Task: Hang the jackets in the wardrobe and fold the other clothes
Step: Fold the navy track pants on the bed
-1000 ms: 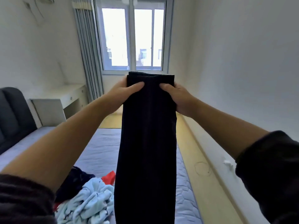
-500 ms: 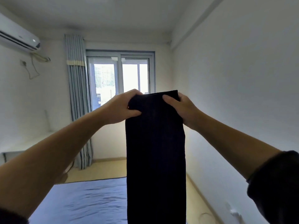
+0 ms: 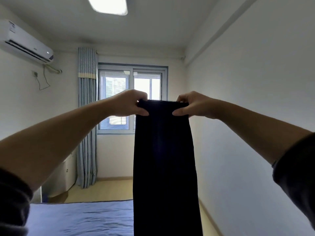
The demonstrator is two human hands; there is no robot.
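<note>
While both hands, left (image 3: 131, 103) and right (image 3: 192, 104), pinch the top edge of dark trousers (image 3: 164, 167) hanging lengthwise above the bed (image 3: 76, 218), folding appears barely begun; wardrobe unseen.

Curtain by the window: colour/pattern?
Curtain: grey-blue with vertical stripes and a cream band near the top. Only the head view shows it.

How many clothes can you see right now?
1. A long dark garment hangs straight down in the middle, its top edge pinched by the left hand and the right hand, above the blue bed. More clothes may lie below, out of view.
</note>
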